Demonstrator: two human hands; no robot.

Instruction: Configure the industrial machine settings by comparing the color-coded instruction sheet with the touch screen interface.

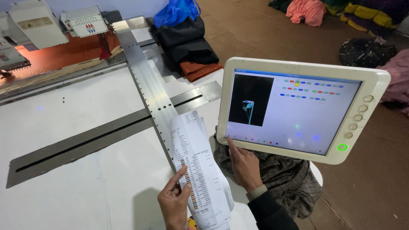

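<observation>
While the left hand (174,203) is gripping a curled white printed paper sheet (197,164) with its index finger lying along a column of small colour marks, the right hand (244,164) is pointing with one extended finger, the rest loosely curled, its tip touching the lower left edge of the white-framed touchscreen panel (298,108). The sheet is hanging over the white flat worktable (85,123), just beside the screen and partly overlapping a long perforated silver metal rail (147,81) that is running up the table. A dark slotted metal strip (85,142) is crossing the table to the left. A grey woven cloth (281,176) is lying under the screen and the right wrist. Behind, folded black and orange fabric (189,49) with a blue plastic bag (177,10) on top is sitting at the table's far edge. White embroidery machine heads (38,23) are standing over rust-orange cloth (64,53) at the top left, cut off by the frame. Heaps of coloured clothes (353,12) are lying on the brown floor (255,30). The sheet's lower end is cut off, and a small yellow object under it is too hidden to identify. The screen is showing a black preview box and rows of tiny coloured blocks, hard to make out.
</observation>
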